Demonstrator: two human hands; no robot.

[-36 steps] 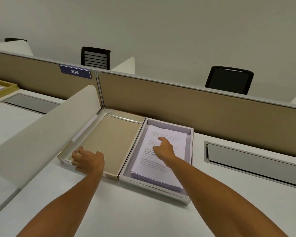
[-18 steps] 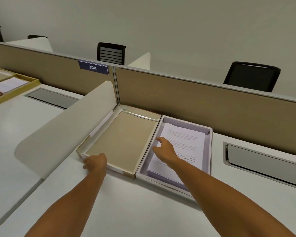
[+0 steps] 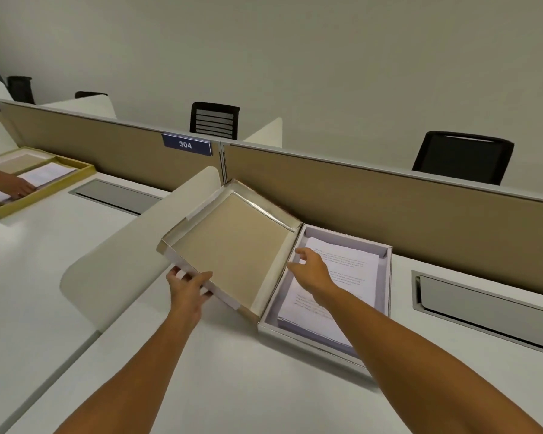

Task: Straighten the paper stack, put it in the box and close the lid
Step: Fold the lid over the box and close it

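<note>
Closing step. White printed paper stack [image 3: 333,283] sits in the grey rectangular box tray [image 3: 388,277] on the white tabletop [image 3: 232,371]. Left hand [image 3: 188,289] grips the tan hinged lid [image 3: 232,245], near edge raised. Right hand [image 3: 311,270] open, fingertips at the hinge edge, holding nothing. Next: swing lid over, clear right hand.
</note>
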